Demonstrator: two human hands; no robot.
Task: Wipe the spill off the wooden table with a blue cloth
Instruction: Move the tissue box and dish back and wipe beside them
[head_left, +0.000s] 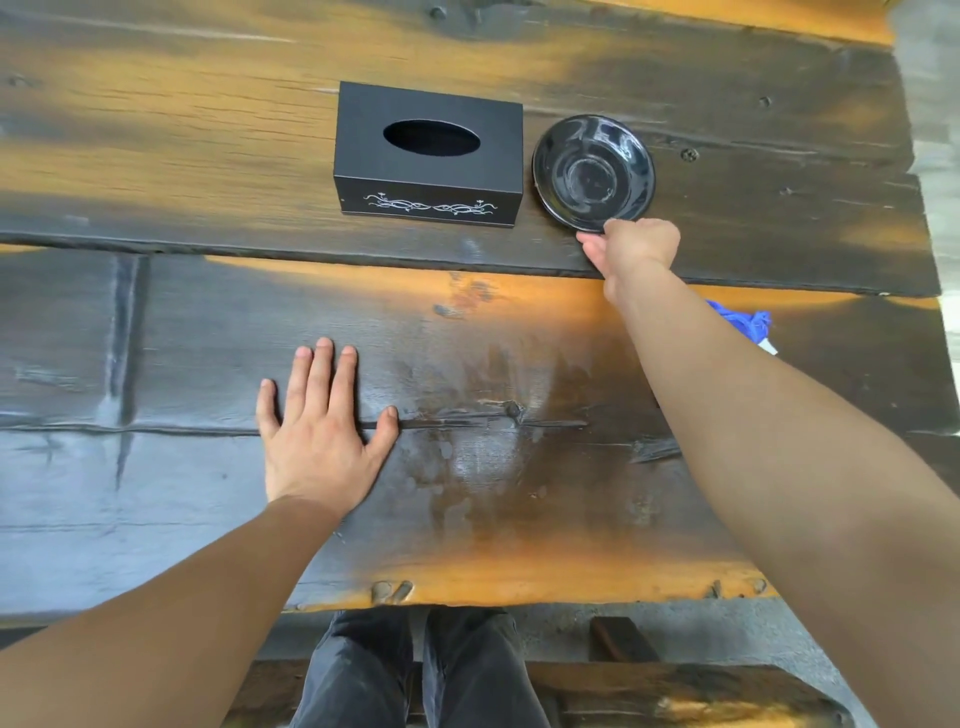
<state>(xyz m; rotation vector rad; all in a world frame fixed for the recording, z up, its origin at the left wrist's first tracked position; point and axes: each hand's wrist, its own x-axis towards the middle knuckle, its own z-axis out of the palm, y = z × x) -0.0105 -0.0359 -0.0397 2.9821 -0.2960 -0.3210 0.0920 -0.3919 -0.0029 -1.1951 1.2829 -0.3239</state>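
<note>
A dark, worn wooden table (156, 322) fills the view. A wet, streaky patch (483, 457) shines on the near plank. The blue cloth (748, 322) lies crumpled at the right, partly hidden behind my right forearm. My left hand (317, 431) rests flat on the table with fingers spread, just left of the wet patch. My right hand (628, 247) reaches to the far plank and pinches the near rim of a black saucer (592, 171).
A black tissue box (428, 156) with a white ornament on its side stands just left of the saucer. The table's near edge (519, 603) runs above my legs and a bench. Its right edge is close to the cloth.
</note>
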